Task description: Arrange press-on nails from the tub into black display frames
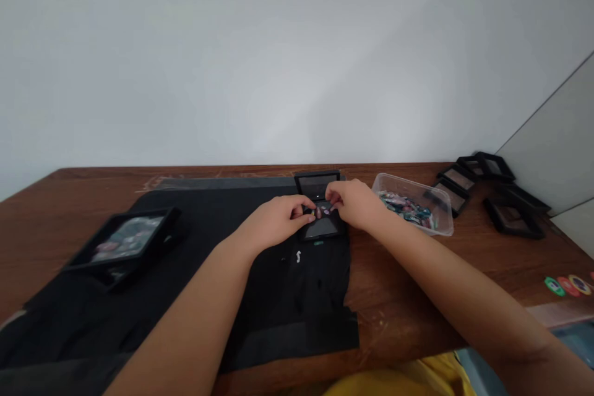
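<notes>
My left hand (278, 218) and my right hand (353, 201) meet over a small open black case (319, 227) that lies on a black cloth (260, 272). The fingertips of both hands pinch small coloured pieces (323, 213) lying on the case's lower half. Its lid (317, 184) stands open behind my fingers. What exactly each finger grips is too small to tell.
A clear plastic tub (411, 204) of coloured bits sits right of my hands. Several empty black cases (487, 189) lie at the far right. A larger black framed box (125, 241) rests on the cloth at left. Round stickers (568, 284) lie near the right edge. The wooden table (408, 297) meets a white wall.
</notes>
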`<state>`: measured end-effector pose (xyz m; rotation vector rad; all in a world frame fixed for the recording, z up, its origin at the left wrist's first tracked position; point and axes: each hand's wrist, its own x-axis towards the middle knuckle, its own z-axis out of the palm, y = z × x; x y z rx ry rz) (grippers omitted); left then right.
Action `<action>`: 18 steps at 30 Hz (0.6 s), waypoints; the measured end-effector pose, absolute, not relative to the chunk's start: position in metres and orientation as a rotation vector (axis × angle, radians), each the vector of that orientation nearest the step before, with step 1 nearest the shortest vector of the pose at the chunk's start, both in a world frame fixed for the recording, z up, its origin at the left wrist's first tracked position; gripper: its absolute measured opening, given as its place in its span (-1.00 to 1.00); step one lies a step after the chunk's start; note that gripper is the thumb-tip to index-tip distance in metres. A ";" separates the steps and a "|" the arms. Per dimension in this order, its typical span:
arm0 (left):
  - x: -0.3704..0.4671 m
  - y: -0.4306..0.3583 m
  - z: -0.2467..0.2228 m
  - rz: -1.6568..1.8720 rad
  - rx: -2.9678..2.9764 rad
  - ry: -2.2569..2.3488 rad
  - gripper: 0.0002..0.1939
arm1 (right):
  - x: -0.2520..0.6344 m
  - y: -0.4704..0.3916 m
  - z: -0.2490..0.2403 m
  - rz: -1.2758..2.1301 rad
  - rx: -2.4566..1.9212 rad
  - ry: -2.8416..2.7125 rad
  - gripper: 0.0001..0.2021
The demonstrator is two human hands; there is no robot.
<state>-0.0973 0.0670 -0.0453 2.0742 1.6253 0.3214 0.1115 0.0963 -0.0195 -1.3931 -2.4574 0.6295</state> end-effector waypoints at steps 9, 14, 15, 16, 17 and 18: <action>-0.096 0.067 -0.044 0.294 2.067 1.682 -0.64 | 0.111 0.093 -0.020 0.364 -1.302 -2.762 -0.62; -0.091 0.066 -0.041 0.291 2.051 1.739 -0.69 | 0.112 0.092 -0.019 0.281 -1.275 -2.822 -0.62; -0.091 0.066 -0.040 0.292 2.046 1.742 -0.69 | 0.112 0.092 -0.019 0.259 -1.268 -2.836 -0.62; -0.090 0.066 -0.040 0.293 2.043 1.743 -0.69 | 0.111 0.092 -0.018 0.236 -1.257 -2.851 -0.62; -0.090 0.066 -0.041 0.297 2.043 1.743 -0.69 | 0.111 0.091 -0.017 0.217 -1.242 -2.863 -0.62; -0.090 0.066 -0.041 0.302 2.046 1.740 -0.69 | 0.110 0.090 -0.017 0.201 -1.230 -2.865 -0.62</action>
